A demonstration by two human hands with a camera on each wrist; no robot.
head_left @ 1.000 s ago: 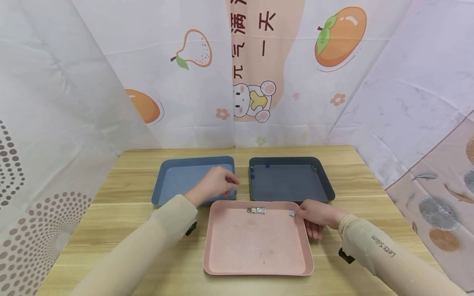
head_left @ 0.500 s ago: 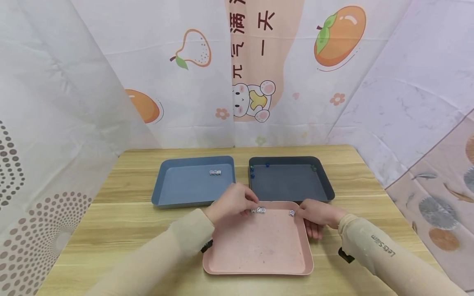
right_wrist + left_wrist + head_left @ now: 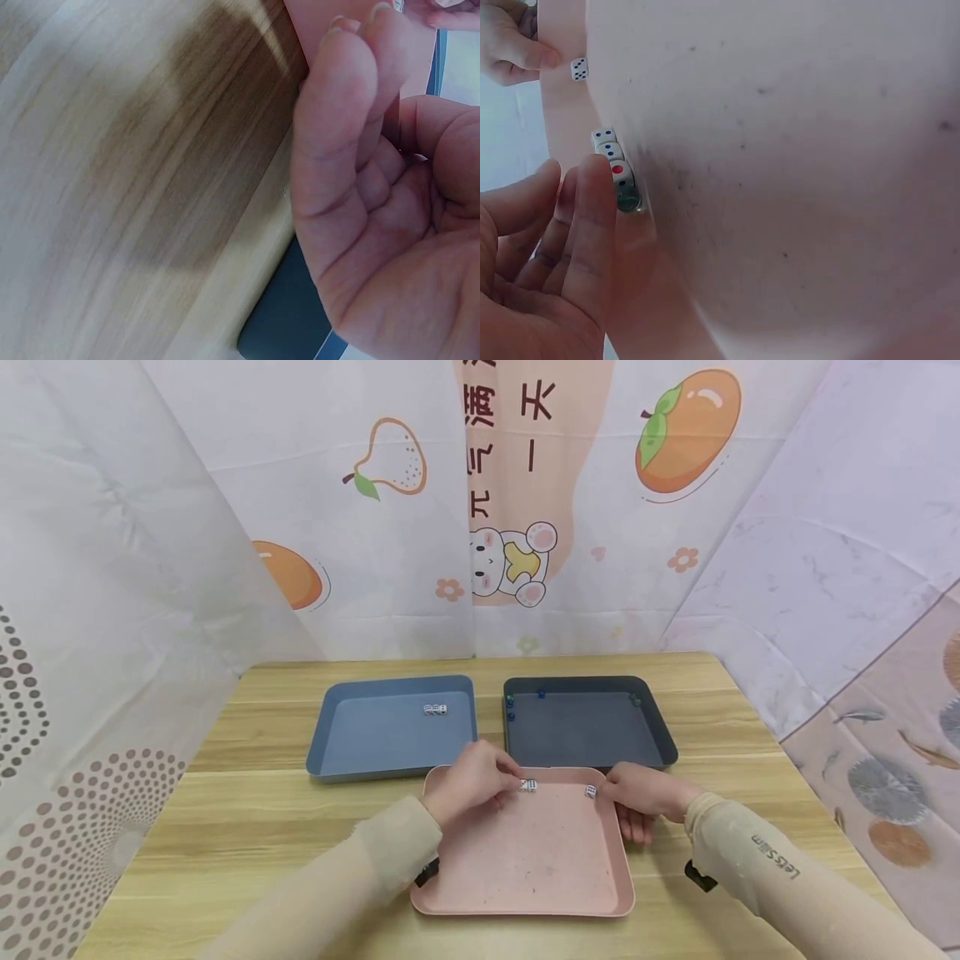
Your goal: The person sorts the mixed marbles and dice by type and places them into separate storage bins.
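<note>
My left hand [image 3: 480, 781] is over the back wall of a pink tray [image 3: 525, 860], fingers loosely bent. In the left wrist view its fingertips are beside a short row of white dice [image 3: 609, 151] and a green glass marble [image 3: 628, 198]. One finger overlaps the row; the thumb stands apart, and no die shows between them. In the head view this hand hides part of the row. At the tray's back right corner my right hand [image 3: 648, 793] holds the rim, some fingers outside. A single die [image 3: 590, 791] lies close to that hand.
Behind on the left is a blue tray [image 3: 375, 739] with several white dice [image 3: 435, 710] in a row. A dark blue-grey tray [image 3: 592, 735] at back right holds several small blue and green pieces [image 3: 511, 702]. Curtains hang behind the wooden table [image 3: 337, 835].
My left hand has moved from over the blue tray, right and forward, to the row in the pink tray. Dice in the blue tray came into sight. The right hand stays put.
</note>
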